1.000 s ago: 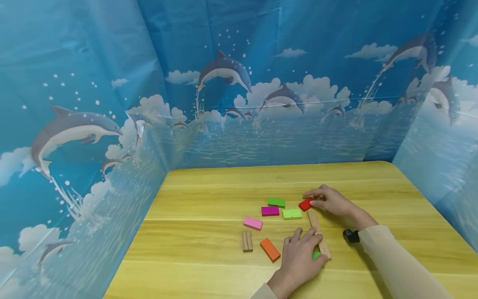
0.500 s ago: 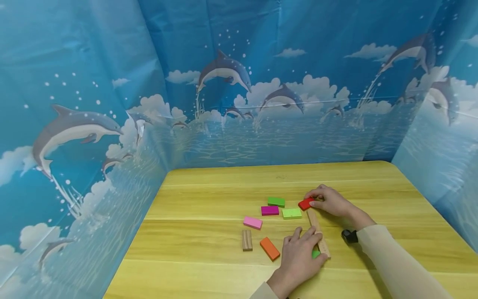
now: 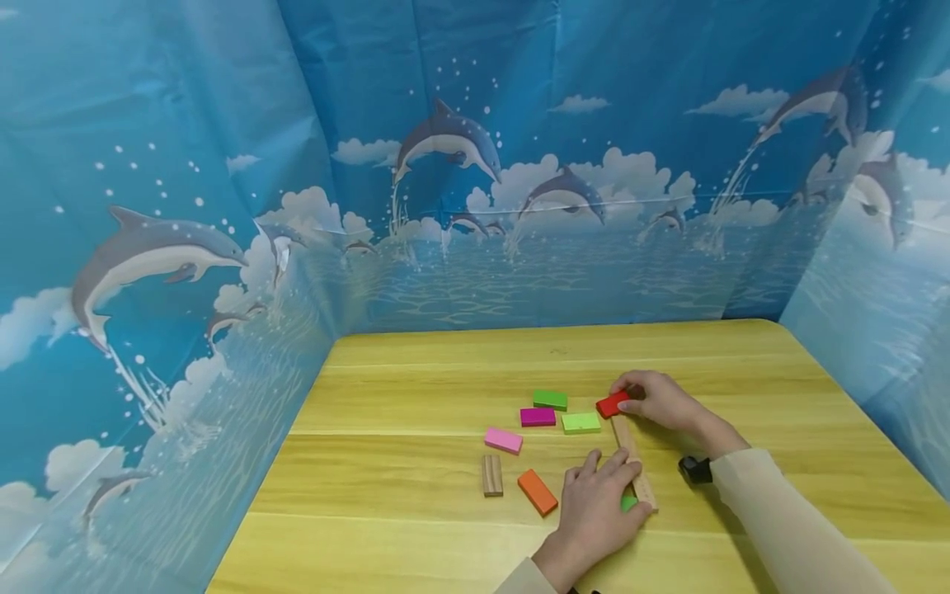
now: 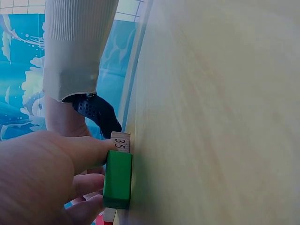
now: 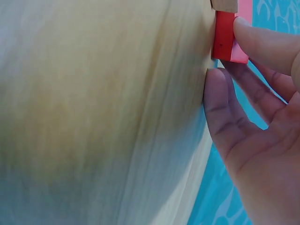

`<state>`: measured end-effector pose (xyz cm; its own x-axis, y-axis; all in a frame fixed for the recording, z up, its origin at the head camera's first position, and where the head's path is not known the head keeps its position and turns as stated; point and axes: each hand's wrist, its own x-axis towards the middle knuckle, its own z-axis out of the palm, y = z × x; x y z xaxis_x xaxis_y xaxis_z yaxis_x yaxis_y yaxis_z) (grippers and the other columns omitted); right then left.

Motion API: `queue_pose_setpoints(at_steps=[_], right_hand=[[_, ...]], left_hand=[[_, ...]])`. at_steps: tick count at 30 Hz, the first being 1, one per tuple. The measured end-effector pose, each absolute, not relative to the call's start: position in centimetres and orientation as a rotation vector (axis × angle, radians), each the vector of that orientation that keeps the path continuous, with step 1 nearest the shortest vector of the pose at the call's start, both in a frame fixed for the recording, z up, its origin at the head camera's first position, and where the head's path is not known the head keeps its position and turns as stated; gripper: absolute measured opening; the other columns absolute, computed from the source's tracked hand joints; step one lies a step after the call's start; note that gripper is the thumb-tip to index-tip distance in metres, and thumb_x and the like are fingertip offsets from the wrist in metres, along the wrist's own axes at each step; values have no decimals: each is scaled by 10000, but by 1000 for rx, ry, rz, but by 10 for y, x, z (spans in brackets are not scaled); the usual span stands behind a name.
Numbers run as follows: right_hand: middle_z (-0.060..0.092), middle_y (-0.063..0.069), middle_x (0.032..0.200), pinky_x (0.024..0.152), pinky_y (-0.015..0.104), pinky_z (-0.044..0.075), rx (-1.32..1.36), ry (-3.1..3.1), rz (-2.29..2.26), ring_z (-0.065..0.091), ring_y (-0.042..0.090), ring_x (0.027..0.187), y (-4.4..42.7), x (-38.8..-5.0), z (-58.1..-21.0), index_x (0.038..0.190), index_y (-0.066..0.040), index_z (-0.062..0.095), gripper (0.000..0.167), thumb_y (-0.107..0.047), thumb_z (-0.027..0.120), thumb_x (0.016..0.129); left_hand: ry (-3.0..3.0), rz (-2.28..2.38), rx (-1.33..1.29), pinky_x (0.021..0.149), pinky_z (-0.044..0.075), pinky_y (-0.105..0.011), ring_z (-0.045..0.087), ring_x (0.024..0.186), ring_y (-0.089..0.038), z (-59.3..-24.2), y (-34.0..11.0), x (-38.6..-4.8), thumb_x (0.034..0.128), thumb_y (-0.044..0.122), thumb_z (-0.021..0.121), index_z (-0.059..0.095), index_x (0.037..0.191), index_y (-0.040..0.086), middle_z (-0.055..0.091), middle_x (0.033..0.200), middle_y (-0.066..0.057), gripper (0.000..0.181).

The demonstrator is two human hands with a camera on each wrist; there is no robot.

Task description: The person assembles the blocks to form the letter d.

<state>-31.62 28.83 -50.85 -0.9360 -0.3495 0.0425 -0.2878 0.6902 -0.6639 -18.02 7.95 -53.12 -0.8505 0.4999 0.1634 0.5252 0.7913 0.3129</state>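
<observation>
A row of plain wooden blocks lies flat on the table, its near part beside my left hand. That hand's thumb presses the near end of the wooden block marked 35, and its other fingers curl along the row. Against this block lies a green block, mostly covered by the hand in the head view. My right hand pinches a red block at the far end of the row. In the right wrist view, the thumb lies on the red block, which touches the end of a wooden block.
Left of the hands lie a dark green block, a magenta block, a lime block, a pink block, a grooved wooden block and an orange block. A dolphin-print curtain surrounds the yellow table.
My right hand has turned the red block slightly, bringing it more crosswise to the row, and shifted it a little to the right. The left hand stays in place.
</observation>
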Motion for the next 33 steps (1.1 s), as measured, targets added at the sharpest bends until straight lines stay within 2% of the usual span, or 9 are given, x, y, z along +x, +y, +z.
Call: queue_pose_setpoints(at_steps=[9,19,28,33], right_hand=[[674,81,1072,754,400,498,-499,2820,-1088,613,216,891,291,-315,-510,1110,-86,702,177,-54,700,935],[673,38,966,681,334,501,-459,2809,-1159,597,204,834,291,-306,-513,1054,-95,703,133,-84,724,923],[646,71,994,703,366,507,-426,2787,-1208,597,236,882,292,-298,-512,1120,-75,688,180,-112,704,945],[634,83,995,660,360,516,-432,2772,-1223,591,241,861,294,-296,-510,1240,-72,675,289,-82,685,951]], left_hand=[[-2914,-545,-835,953,427,-424,435,1382,-205,-533,82,-178,946,619,577,544,1421,431,425,1519,193,512],[-2902,-541,-818,959,423,-410,439,1379,-203,-533,81,-176,940,614,590,556,1412,425,435,1516,188,509],[-2893,-531,-816,951,422,-405,444,1375,-204,-533,81,-175,936,611,600,559,1411,424,445,1509,185,512],[-2911,-541,-826,951,424,-417,436,1381,-202,-533,82,-175,938,615,593,549,1414,435,437,1511,192,511]])
